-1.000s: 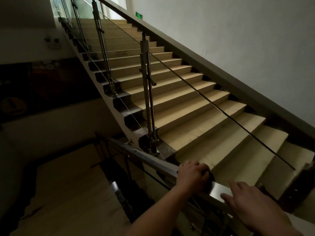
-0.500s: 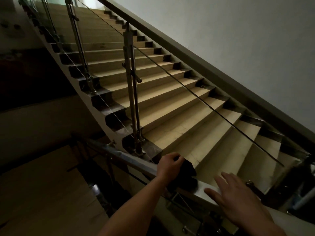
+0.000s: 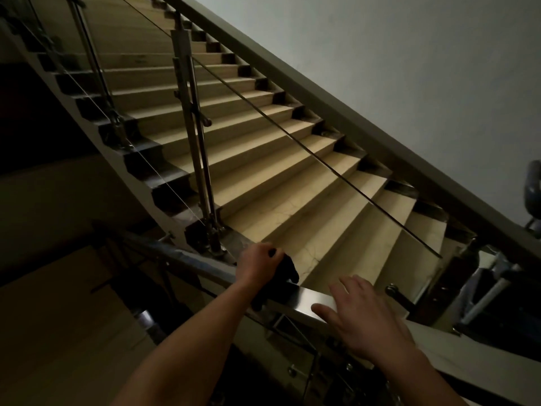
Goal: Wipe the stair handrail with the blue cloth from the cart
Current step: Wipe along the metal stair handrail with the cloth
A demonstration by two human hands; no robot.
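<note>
Setting: dim stairwell; a flat-topped metal handrail (image 3: 304, 302) crosses the foreground, with the stairs (image 3: 292, 183) rising behind it.
Left hand (image 3: 259, 266): fingers curled over the cloth, clamping it down on the rail's top.
Cloth (image 3: 284, 273): a bunched dark wad on the handrail, under and just right of the left hand; its blue cannot be read in this light.
Right hand (image 3: 361, 316): fingers straight and spread, holding nothing, laid on the rail top near the cloth; whether it bears weight cannot be told.
Step in hand (judged): a wiping stroke along the rail.
Technique (advice): wrap the cloth over both edges so the top and sides are cleaned together. Press evenly and slide in long, overlapping passes. Use the free hand only as a brace.
Caution: a bunched cloth leaves streaks, so spread it flatter. A loose grip could drop it into the stairwell beyond the rail.
</note>
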